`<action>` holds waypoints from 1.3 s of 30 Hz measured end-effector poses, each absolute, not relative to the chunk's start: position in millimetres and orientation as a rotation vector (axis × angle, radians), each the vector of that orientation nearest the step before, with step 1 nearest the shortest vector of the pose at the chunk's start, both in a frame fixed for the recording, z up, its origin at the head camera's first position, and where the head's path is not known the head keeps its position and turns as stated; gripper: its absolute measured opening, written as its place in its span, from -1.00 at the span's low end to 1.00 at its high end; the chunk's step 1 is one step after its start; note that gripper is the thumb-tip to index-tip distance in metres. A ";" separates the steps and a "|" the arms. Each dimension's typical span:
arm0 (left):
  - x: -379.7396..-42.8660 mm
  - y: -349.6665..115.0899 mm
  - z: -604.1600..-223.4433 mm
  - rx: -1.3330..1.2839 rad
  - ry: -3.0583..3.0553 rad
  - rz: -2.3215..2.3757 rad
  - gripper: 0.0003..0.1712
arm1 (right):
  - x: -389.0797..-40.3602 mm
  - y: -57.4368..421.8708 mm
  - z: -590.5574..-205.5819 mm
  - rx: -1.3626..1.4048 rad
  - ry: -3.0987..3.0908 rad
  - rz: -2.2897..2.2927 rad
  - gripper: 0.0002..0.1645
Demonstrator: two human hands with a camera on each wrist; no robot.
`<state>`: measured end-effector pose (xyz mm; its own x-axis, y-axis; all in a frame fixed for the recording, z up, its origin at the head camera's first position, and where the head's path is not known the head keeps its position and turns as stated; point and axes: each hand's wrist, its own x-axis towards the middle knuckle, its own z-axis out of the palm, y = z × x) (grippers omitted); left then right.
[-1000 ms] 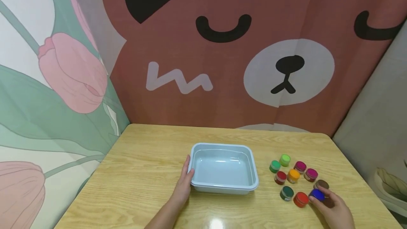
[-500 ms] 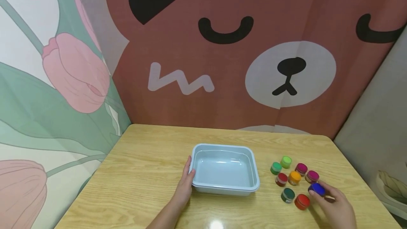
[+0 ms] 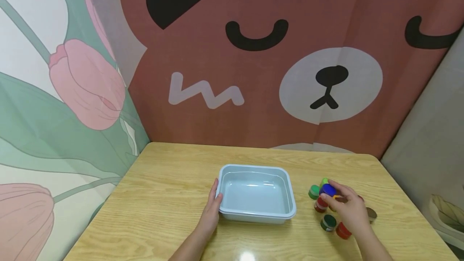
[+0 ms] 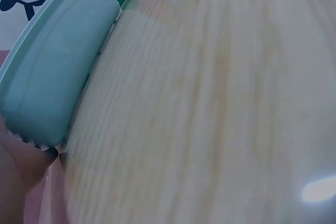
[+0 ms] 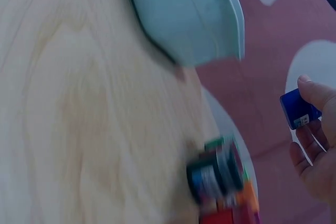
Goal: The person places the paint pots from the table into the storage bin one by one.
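My right hand pinches a small blue-lidded paint jar between thumb and fingers, raised over the other jars. In the right wrist view the blue jar sits at the fingertips, with part of a label showing. My left hand holds the left side of a light blue plastic basin, thumb at the front corner of the rim and fingers along the wall. The left wrist view shows that hand at the end of the basin, close to the tabletop. Nothing lies inside the basin.
Right of the basin stand several paint jars: a green one, a dark red one, a dark green one, a red one and a brown one. My right hand partly hides others. A printed curtain hangs behind the wooden table.
The right hand has lifted the blue jar from beside the brown one and carried it left and away from me, over the group. The left hand and basin stay nearly the same.
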<state>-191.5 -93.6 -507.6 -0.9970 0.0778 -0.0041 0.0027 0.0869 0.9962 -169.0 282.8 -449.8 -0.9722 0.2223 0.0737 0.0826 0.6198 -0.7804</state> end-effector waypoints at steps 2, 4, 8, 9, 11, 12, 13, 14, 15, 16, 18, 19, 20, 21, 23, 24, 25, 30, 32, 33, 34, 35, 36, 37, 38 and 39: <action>-191.2 -93.8 -507.5 0.078 2.277 2.081 -0.35 | -174.4 272.6 -447.4 -0.192 -2.684 1.307 -0.18; -190.9 -93.9 -507.3 0.075 2.280 2.085 -0.34 | -180.1 263.0 -446.5 -0.155 -2.684 1.336 -0.20; -190.7 -93.6 -506.8 0.078 2.293 2.083 -0.34 | -189.3 245.0 -445.3 -0.108 -2.671 1.421 -0.21; -191.1 -93.5 -507.2 0.077 2.292 2.085 -0.34 | -191.8 241.0 -445.3 -0.096 -2.668 1.423 -0.22; -191.5 -93.6 -507.5 0.074 2.293 2.090 -0.34 | -196.6 232.3 -444.7 -0.098 -2.663 1.466 -0.21; -191.6 -93.7 -507.7 0.072 2.291 2.089 -0.34 | -199.4 228.5 -444.7 -0.101 -2.659 1.495 -0.21; -191.6 -93.8 -507.9 0.070 2.293 2.089 -0.34 | -202.1 224.7 -444.7 -0.108 -2.656 1.528 -0.21; -191.7 -93.8 -508.0 0.069 2.293 2.091 -0.34 | -204.6 220.7 -444.6 -0.110 -2.650 1.560 -0.22; -191.7 -93.8 -508.2 0.067 2.293 2.093 -0.34 | -206.8 216.5 -444.1 -0.112 -2.645 1.586 -0.22; -191.4 -93.7 -508.0 0.066 2.292 2.093 -0.33 | -209.1 212.4 -443.9 -0.113 -2.638 1.606 -0.24; -190.8 -93.4 -507.6 0.060 2.294 2.085 -0.33 | -213.2 204.1 -443.1 -0.105 -2.622 1.639 -0.27; -190.8 -93.3 -507.2 0.059 2.295 2.084 -0.33 | -215.2 200.1 -442.8 -0.095 -2.622 1.642 -0.29; -190.7 -93.2 -507.1 0.058 2.294 2.084 -0.33 | -217.1 196.1 -442.4 -0.086 -2.624 1.642 -0.30; -190.4 -93.1 -506.8 0.053 2.295 2.080 -0.33 | -218.8 192.2 -441.8 -0.081 -2.630 1.641 -0.31; -190.3 -92.9 -506.5 0.049 2.299 2.075 -0.34 | -222.7 184.2 -440.7 -0.069 -2.641 1.644 -0.32; -190.3 -92.8 -506.5 0.047 2.299 2.074 -0.34 | -224.6 180.0 -440.0 -0.061 -2.649 1.650 -0.33; -190.3 -92.6 -506.6 0.044 2.298 2.078 -0.34 | -226.4 175.8 -439.6 -0.052 -2.661 1.650 -0.33; -190.8 -92.1 -506.9 0.039 2.287 2.084 -0.34 | -235.8 154.3 -440.8 0.010 -2.695 1.642 -0.39; -191.0 -91.8 -506.7 0.037 2.284 2.084 -0.33 | -239.3 146.7 -442.8 0.046 -2.693 1.635 -0.41; -190.8 -91.8 -506.7 0.033 2.284 2.083 -0.33 | -240.9 143.1 -443.5 0.065 -2.683 1.641 -0.41; -190.8 -91.7 -506.7 0.028 2.285 2.083 -0.33 | -242.6 139.9 -444.5 0.088 -2.674 1.648 -0.42; -190.9 -91.6 -506.6 0.025 2.285 2.085 -0.33 | -244.1 136.6 -445.4 0.105 -2.665 1.654 -0.43; -190.9 -91.4 -506.6 0.024 2.283 2.091 -0.33 | -245.5 133.3 -446.2 0.117 -2.660 1.660 -0.43; -190.8 -91.3 -506.4 0.022 2.284 2.092 -0.33 | -246.7 129.8 -446.6 0.117 -2.662 1.657 -0.44; -190.8 -91.2 -506.3 0.021 2.286 2.094 -0.33 | -247.9 126.6 -447.5 0.123 -2.668 1.659 -0.44; -190.6 -91.1 -506.4 0.021 2.285 2.096 -0.33 | -249.0 123.3 -448.1 0.127 -2.678 1.658 -0.44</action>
